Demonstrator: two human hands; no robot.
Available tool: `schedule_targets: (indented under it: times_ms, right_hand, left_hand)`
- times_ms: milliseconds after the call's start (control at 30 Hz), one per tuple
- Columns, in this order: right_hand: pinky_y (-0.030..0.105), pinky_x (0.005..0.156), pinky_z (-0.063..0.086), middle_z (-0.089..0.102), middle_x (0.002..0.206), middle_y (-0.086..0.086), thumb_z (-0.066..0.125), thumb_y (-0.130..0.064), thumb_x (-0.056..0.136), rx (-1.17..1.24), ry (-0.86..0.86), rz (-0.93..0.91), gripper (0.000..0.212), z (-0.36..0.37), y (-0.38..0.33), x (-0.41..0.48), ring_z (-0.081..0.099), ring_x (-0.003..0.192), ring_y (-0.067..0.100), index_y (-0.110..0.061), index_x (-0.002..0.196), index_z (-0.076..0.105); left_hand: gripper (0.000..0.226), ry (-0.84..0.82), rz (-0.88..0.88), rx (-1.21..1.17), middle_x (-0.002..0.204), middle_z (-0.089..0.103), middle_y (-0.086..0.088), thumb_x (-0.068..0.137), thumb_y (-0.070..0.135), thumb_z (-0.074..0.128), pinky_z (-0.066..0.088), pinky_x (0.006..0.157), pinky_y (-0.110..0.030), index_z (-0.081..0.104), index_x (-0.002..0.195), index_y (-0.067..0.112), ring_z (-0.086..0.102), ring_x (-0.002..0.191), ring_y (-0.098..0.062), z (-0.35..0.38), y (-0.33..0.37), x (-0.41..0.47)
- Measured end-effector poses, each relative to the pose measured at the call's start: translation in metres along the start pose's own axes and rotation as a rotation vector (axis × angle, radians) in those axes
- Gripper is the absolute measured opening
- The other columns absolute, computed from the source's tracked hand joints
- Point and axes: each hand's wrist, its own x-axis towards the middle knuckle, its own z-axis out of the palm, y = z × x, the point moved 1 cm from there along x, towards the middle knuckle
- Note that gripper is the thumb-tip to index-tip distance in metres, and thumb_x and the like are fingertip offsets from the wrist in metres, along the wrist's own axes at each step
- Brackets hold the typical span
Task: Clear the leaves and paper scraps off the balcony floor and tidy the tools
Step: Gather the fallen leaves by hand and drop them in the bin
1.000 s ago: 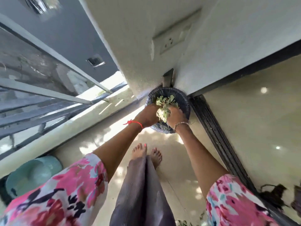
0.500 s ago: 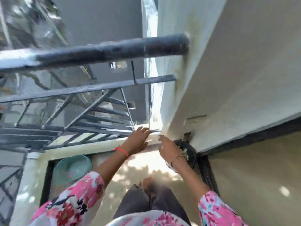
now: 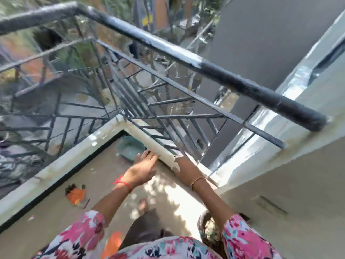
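Two signs tell you the leaf load is in: the dark basket (image 3: 201, 227) now sits low at 5 o'clock under your right sleeve with pale leaves (image 3: 211, 230) heaped inside, and neither of your hands is down in it as both were a second ago. Your left hand (image 3: 142, 170) is stretched out flat and empty near the middle of the view, fingers straight toward 12 o'clock. Your right hand (image 3: 186, 168) is just beside it at 3 o'clock, close against the pale kerb (image 3: 149, 140). Its fingers blur into the chipped paint, so I cannot tell whether they are spread or curled, though nothing shows in it. By my reading, what remains is floor work. An orange item (image 3: 76, 195), perhaps a tool, lies at 9 o'clock of your left wrist near the kerb, a small pale scrap (image 3: 30, 218) lies further out at 8 o'clock, and another orange blur (image 3: 112, 243) shows at 6 o'clock by your clothes. A teal tub (image 3: 128, 148) fills the corner at 12 o'clock. The floor (image 3: 56, 227) is hemmed by the kerb and black railing (image 3: 205, 64) on two sides and by the wall (image 3: 280, 184) at 3 o'clock. Open room runs toward 7 o'clock, so turn that way and mind the basket behind your right arm.
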Motion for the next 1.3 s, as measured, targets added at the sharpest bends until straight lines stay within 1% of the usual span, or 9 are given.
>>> schedule_targets:
  times_ms: [100, 167, 300, 400, 500, 667, 867, 1033, 1300]
  right_hand:
    - [0.031, 0.099, 0.035, 0.045, 0.137, 0.015, 0.044, -0.031, 0.093, -0.112, -0.036, -0.219, 0.047, 0.025, -0.047, 0.018, 0.046, 0.123, 0.026, -0.003, 0.131, 0.044]
    - [0.03, 0.097, 0.041, 0.046, 0.136, 0.017, 0.042, -0.035, 0.091, -0.159, -0.054, -0.347, 0.053, 0.045, -0.073, 0.03, 0.052, 0.119, 0.026, -0.001, 0.131, 0.045]
    - [0.037, 0.117, 0.007, 0.006, 0.156, 0.007, 0.028, -0.057, 0.091, -0.276, -0.282, -0.523, 0.073, 0.075, -0.125, 0.042, 0.007, 0.144, 0.023, -0.012, 0.148, 0.015]
    - [0.037, 0.117, -0.003, -0.003, 0.157, 0.008, 0.003, -0.067, 0.082, -0.404, -0.297, -0.681, 0.087, 0.095, -0.162, 0.052, -0.005, 0.145, 0.019, -0.012, 0.149, 0.007]
    - [0.04, 0.117, -0.002, -0.008, 0.156, 0.006, 0.028, -0.05, 0.096, -0.521, -0.387, -0.75, 0.069, 0.11, -0.195, 0.065, -0.008, 0.144, 0.019, -0.014, 0.149, 0.003]
    - [0.041, 0.117, 0.004, -0.003, 0.157, 0.006, 0.037, -0.046, 0.095, -0.567, -0.432, -0.852, 0.067, 0.128, -0.242, 0.094, -0.004, 0.144, 0.021, -0.015, 0.148, 0.008]
    - [0.041, 0.115, 0.005, -0.002, 0.157, 0.006, 0.037, -0.044, 0.095, -0.694, -0.477, -0.98, 0.065, 0.157, -0.31, 0.123, -0.001, 0.145, 0.021, -0.014, 0.147, 0.011]
    - [0.042, 0.115, 0.009, 0.006, 0.156, 0.007, 0.042, -0.035, 0.096, -0.744, -0.547, -1.16, 0.063, 0.192, -0.38, 0.124, 0.003, 0.144, 0.021, -0.011, 0.147, 0.014]
    - [0.04, 0.093, 0.039, 0.052, 0.118, 0.02, 0.045, -0.001, 0.086, -0.72, -0.556, -1.61, 0.029, 0.257, -0.498, 0.105, 0.046, 0.113, 0.033, 0.001, 0.114, 0.052]
  left_hand:
    - [0.08, 0.066, -0.164, 0.012, 0.151, 0.032, -0.009, 0.077, 0.055, 0.03, 0.03, 0.105, -0.061, 0.027, 0.145, 0.011, 0.026, 0.14, -0.034, 0.006, -0.031, -0.042]
    - [0.076, 0.13, -0.306, 0.04, 0.132, 0.056, -0.011, 0.07, 0.058, 0.047, 0.049, 0.082, -0.062, 0.047, 0.131, 0.012, 0.053, 0.121, -0.035, 0.014, -0.048, -0.064]
    - [0.073, 0.14, -0.474, 0.018, 0.131, 0.058, -0.008, 0.075, 0.062, 0.035, 0.047, 0.086, -0.058, 0.047, 0.129, 0.015, 0.05, 0.124, -0.033, 0.042, -0.082, -0.103]
    - [0.073, 0.135, -0.652, -0.092, 0.126, 0.061, -0.005, 0.069, 0.064, 0.026, 0.045, 0.095, -0.045, 0.041, 0.124, 0.019, 0.053, 0.119, -0.025, 0.066, -0.111, -0.134]
    - [0.071, 0.145, -0.728, -0.166, 0.13, 0.052, -0.01, 0.071, 0.061, 0.031, 0.028, 0.101, -0.047, 0.043, 0.124, 0.015, 0.039, 0.122, -0.028, 0.078, -0.13, -0.156]
    - [0.068, 0.126, -0.868, -0.245, 0.118, 0.065, -0.008, 0.07, 0.059, 0.033, 0.036, 0.094, -0.049, 0.052, 0.119, 0.015, 0.06, 0.109, -0.029, 0.091, -0.163, -0.188]
    - [0.067, 0.159, -1.084, -0.3, 0.121, 0.063, -0.009, 0.073, 0.057, 0.035, 0.048, 0.083, -0.056, 0.064, 0.115, 0.013, 0.059, 0.113, -0.03, 0.109, -0.205, -0.24]
    - [0.07, 0.34, -1.265, -0.352, 0.126, 0.06, -0.009, 0.064, 0.049, 0.076, 0.042, 0.094, -0.057, 0.059, 0.12, 0.013, 0.046, 0.124, -0.03, 0.125, -0.221, -0.281]
    - [0.066, 0.354, -1.578, -0.602, 0.122, 0.063, -0.009, 0.071, 0.054, 0.038, 0.047, 0.092, -0.054, 0.061, 0.118, 0.012, 0.055, 0.118, -0.031, 0.154, -0.247, -0.333]
